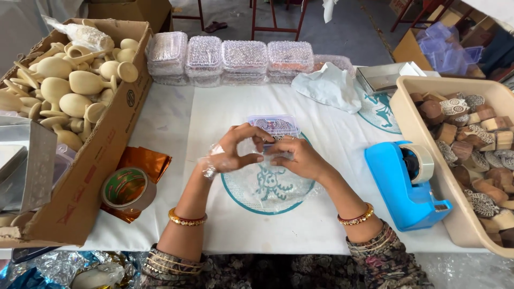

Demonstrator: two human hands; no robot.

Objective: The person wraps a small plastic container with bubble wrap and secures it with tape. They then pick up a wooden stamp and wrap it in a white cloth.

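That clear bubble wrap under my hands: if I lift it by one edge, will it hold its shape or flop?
The bubble wrap probably flops: it lies thin and crumpled where the left hand and right hand pinch it. Likely very light, so it may drift or slide on the smooth table cover.

Spoon box (pixel 101 155) fills the frame's left, tape roll (pixel 128 188) beside it; containers (pixel 230 56) line the top; dispenser (pixel 407 184) and block tray (pixel 423 134) sit right.

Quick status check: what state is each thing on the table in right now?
Small box: lid on, behind the hands.
Bubble wrap: flat on table, edge pinched by both hands.
Left hand: fingers pinching wrap.
Right hand: fingers pinching wrap.
Tape dispenser: loaded, untouched.
Tape roll: lying flat.
Row of boxes: closed.
Carton: open, full.
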